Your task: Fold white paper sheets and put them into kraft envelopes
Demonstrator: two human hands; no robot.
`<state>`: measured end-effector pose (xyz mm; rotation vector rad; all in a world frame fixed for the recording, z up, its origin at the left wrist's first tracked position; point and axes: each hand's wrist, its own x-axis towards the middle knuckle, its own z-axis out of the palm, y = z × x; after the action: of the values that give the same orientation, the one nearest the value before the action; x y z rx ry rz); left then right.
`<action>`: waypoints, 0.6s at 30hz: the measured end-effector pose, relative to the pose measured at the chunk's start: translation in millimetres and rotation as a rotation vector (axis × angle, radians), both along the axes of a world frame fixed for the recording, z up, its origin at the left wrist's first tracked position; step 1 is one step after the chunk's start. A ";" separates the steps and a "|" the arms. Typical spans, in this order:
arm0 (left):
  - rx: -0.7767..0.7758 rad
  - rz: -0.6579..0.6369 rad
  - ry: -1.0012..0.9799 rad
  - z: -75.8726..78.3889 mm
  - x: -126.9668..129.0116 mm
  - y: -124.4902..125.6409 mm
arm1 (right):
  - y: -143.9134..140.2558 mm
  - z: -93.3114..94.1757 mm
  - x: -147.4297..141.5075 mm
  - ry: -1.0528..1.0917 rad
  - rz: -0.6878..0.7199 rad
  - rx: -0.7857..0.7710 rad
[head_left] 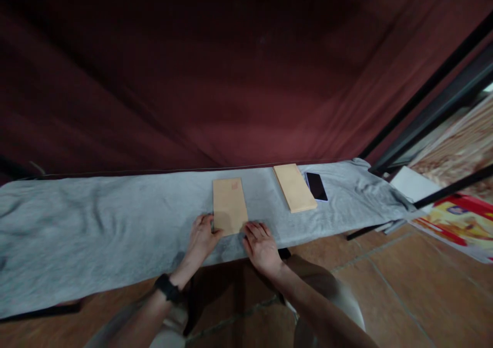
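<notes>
A brown paper envelope (230, 204) lies flat on the grey cloth in front of me, with a small reddish mark near its upper right corner. My left hand (202, 237), below a dark wristwatch, holds its lower left corner, the thumb along the bottom edge and the fingers at the left side. At the lower right corner, my right hand (262, 244) grips the envelope with curled fingers. To the right lies a neat stack of similar brown envelopes (296, 187), apart from both hands.
A dark-screened phone (316, 186) lies beside the stack. The grey cloth (127, 224) covers a long, narrow bench or table, its near edge by my knees. Behind it hangs a dark red curtain (239, 80). Black metal bars and a red-yellow printed box (458, 222) stand at the right.
</notes>
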<state>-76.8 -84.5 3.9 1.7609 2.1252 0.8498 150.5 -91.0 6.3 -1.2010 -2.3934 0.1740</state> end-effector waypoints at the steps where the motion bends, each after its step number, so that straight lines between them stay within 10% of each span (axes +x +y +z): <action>1: -0.021 0.020 -0.089 1.6 1.0 2.4 | 0.6 0.7 -2.3 -0.008 -0.012 -0.003; 11: -0.036 -0.192 -0.977 54.2 43.1 5.2 | 14.0 20.0 -11.6 0.063 -0.104 -0.052; 18: -0.079 0.000 -1.076 44.0 62.1 6.8 | 48.0 19.8 -10.5 1.013 -0.310 -0.643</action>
<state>-14.6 -77.7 47.9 0.8799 1.3807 1.2854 140.0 -42.9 26.1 -1.2698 -1.2638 1.1910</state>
